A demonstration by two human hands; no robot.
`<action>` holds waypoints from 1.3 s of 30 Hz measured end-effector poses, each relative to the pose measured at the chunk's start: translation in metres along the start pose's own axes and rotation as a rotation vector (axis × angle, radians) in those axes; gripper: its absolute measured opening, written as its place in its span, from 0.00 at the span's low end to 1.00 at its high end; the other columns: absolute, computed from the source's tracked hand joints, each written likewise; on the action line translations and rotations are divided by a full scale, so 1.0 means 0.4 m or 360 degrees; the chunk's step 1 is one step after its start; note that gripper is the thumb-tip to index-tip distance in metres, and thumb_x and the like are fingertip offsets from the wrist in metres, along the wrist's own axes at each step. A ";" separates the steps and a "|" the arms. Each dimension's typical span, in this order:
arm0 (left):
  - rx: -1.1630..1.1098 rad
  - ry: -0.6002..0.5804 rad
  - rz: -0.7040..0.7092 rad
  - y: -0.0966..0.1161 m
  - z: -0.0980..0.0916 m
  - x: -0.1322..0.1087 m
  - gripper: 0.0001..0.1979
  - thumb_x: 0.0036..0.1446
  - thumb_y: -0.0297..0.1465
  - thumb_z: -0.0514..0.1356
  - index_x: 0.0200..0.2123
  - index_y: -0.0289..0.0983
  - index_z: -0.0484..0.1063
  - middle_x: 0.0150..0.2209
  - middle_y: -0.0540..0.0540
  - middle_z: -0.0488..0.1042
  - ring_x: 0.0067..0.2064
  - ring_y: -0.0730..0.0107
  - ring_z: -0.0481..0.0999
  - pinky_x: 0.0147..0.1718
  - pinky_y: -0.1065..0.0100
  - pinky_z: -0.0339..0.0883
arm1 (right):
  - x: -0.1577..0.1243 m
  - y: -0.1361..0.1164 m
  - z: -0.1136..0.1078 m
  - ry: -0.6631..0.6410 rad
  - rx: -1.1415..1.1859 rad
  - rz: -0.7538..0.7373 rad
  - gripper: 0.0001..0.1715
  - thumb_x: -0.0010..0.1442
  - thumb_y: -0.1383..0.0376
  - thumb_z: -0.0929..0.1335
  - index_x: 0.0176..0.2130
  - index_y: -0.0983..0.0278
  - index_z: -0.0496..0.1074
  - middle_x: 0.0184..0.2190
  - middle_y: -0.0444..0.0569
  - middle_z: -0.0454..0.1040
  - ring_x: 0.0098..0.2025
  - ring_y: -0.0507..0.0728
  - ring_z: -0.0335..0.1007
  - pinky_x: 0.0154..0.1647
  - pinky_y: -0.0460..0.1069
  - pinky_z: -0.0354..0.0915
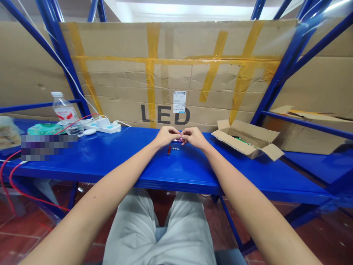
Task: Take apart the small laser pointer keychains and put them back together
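My left hand (167, 136) and my right hand (194, 137) meet above the blue table, fingertips pinched together. A small shiny red and silver piece (178, 140) shows just under the fingers; its kind is too small to tell, and the fingers partly hide it. What exactly lies inside each pinch is hidden. On the tabletop just in front of the hands lies a short dark red tube (169, 150). Beside it, to the right, several tiny round silver pieces (175, 148) sit in a row, like button cells.
An open cardboard box (234, 143) with green things inside stands on the right. At left are a water bottle (66, 114), a white power strip (109, 127), a teal packet (45, 129) and red cables (12, 176). A large carton (121, 81) backs the table (110, 151).
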State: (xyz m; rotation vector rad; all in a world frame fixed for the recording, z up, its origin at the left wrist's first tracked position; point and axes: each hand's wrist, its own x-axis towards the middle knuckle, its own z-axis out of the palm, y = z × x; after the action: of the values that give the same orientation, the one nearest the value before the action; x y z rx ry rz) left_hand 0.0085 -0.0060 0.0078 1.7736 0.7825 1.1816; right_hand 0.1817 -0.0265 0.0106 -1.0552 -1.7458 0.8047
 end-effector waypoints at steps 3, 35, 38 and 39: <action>0.0012 0.0011 -0.0003 -0.004 0.006 -0.003 0.09 0.42 0.28 0.71 0.29 0.31 0.78 0.28 0.43 0.80 0.33 0.66 0.78 0.37 0.63 0.71 | -0.002 -0.001 -0.003 -0.0035 -0.0013 0.0029 0.06 0.50 0.69 0.73 0.25 0.66 0.72 0.16 0.43 0.72 0.21 0.55 0.74 0.23 0.46 0.67; -0.0034 -0.0165 0.0065 -0.009 -0.036 0.018 0.09 0.44 0.29 0.69 0.30 0.32 0.77 0.30 0.46 0.78 0.34 0.70 0.75 0.38 0.65 0.67 | -0.020 -0.020 -0.002 -0.0002 -0.0166 -0.0182 0.13 0.50 0.69 0.70 0.33 0.61 0.62 0.20 0.39 0.72 0.20 0.53 0.71 0.24 0.47 0.66; 0.0021 -0.0090 0.0070 -0.009 -0.038 0.020 0.09 0.46 0.29 0.68 0.33 0.32 0.78 0.30 0.45 0.78 0.33 0.70 0.75 0.38 0.65 0.67 | -0.012 -0.016 0.000 0.0040 -0.0103 -0.0177 0.10 0.49 0.66 0.72 0.29 0.63 0.66 0.19 0.41 0.72 0.20 0.53 0.71 0.24 0.47 0.66; 0.0043 -0.0060 0.0066 -0.007 -0.039 0.019 0.09 0.48 0.29 0.68 0.34 0.32 0.78 0.31 0.45 0.79 0.33 0.69 0.75 0.38 0.65 0.68 | -0.009 -0.016 0.000 0.0049 -0.0057 -0.0165 0.10 0.49 0.64 0.73 0.29 0.63 0.68 0.19 0.41 0.72 0.21 0.53 0.71 0.24 0.48 0.66</action>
State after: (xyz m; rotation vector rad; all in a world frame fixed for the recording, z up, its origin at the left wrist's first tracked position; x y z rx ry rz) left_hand -0.0035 0.0065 0.0114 1.8373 0.7456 1.1661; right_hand 0.1806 -0.0325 0.0146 -0.9870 -1.7789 0.6917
